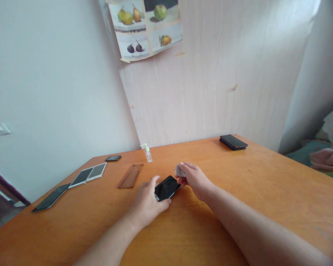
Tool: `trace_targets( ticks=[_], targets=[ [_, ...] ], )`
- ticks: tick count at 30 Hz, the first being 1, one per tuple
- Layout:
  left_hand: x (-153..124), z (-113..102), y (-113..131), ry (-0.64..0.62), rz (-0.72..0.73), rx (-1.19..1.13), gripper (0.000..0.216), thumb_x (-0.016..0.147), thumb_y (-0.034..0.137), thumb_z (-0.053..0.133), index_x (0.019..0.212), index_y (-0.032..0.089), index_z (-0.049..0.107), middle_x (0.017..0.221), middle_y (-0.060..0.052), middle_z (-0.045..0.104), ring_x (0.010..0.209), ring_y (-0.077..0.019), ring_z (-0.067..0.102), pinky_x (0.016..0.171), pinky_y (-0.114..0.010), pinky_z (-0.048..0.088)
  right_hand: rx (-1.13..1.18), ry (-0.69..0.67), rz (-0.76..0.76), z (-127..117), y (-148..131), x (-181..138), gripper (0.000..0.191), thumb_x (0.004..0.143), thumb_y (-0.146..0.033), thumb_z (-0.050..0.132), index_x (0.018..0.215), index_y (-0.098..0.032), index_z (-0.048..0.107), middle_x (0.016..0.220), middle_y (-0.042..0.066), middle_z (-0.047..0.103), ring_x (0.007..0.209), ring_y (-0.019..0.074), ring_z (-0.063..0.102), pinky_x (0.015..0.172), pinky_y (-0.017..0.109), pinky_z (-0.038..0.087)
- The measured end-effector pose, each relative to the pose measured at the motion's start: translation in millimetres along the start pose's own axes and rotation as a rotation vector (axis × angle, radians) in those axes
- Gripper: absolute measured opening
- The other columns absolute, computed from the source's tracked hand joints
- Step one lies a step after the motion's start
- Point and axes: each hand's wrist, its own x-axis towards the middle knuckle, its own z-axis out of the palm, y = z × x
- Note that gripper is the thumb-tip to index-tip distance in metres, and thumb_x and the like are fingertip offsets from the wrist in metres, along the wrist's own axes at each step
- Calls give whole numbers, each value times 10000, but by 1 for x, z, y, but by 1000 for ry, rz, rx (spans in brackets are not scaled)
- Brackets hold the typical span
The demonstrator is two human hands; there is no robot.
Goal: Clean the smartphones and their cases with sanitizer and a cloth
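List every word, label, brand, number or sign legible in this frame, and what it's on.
None can be read.
Black phone in the left hand: no lettering made out.
Pale item in the right hand: no print made out.
Pump bottle: any marking is too small and blurred.
Fruit pictures: no readable words.

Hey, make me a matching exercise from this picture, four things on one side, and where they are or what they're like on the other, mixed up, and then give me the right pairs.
Column one
1. Bottle
2. Case
3. Left hand
4. Right hand

Column two
A. Pinching a small whitish piece
B. Pinkish-brown, lying flat
C. Clear, standing upright
D. Gripping one end of a black phone

Right pairs: 1-C, 2-B, 3-D, 4-A
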Motion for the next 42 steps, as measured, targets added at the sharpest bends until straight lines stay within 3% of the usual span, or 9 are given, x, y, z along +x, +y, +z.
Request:
trace_targets(
  ticks=[4,9,16,20,23,28,31,39,42],
  targets=[
    [-1,-3,4,-9,19,15,680,675,396,740,1292,197,536,1203,-133,626,1127,-292,580,969,-388,434,75,-28,54,-1,3,2,344,921,-460,451,845,-158,596,688,54,655,468,111,562,424,213,369],
    [-1,-6,4,-47,69,28,531,702,446,730,1180,242,622,1067,-96,665,1026,-288,603,877,-375,462,96,-76,62,-2,5,2,415,919,-536,438,923,-159,612,660,36,649,429,100,525,404,207,331],
    [3,-13,7,137,34,-310,457,803,498,653,1158,212,621,1112,-104,678,1082,-279,604,942,-397,439,-31,-233,11,8,4,-13,429,910,-569,443,995,-177,595,648,-2,630,421,94,509,396,204,325],
    [5,-15,10,49,38,-480,272,845,454,622,932,199,661,938,-59,698,898,-217,633,788,-305,468,-106,-386,4,17,2,-23,406,902,-571,456,930,-185,575,624,-25,592,426,89,498,389,199,322],
    [6,-15,10,-30,-22,-628,284,881,455,568,802,185,611,739,-13,651,684,-159,581,637,-260,431,-115,-454,36,17,1,-26,328,858,-514,552,842,-186,552,659,-26,595,443,75,492,399,191,317],
    [10,-22,4,121,-85,-808,283,871,421,583,733,177,541,655,33,533,646,-120,489,622,-236,379,-79,-359,86,9,-1,-19,239,781,-391,629,709,-182,539,555,-42,547,428,67,453,403,192,267],
    [13,-26,2,186,-95,-920,261,847,400,599,736,168,553,682,22,550,686,-127,512,654,-245,399,-94,-249,88,5,0,-14,187,753,-338,631,692,-179,553,557,-34,561,416,65,443,404,201,260],
    [14,-33,9,139,-206,-1242,240,804,362,642,780,183,483,737,21,598,690,-148,625,609,-250,418,-73,-33,69,5,0,-8,96,716,-264,607,759,-183,580,579,-35,546,427,70,437,427,207,291],
    [14,-35,8,116,-237,-1288,243,806,357,640,793,192,462,771,15,622,709,-162,649,619,-261,433,-74,-16,50,6,-2,-10,120,718,-251,588,819,-186,596,612,-33,560,437,74,438,438,218,307]
  ],
)
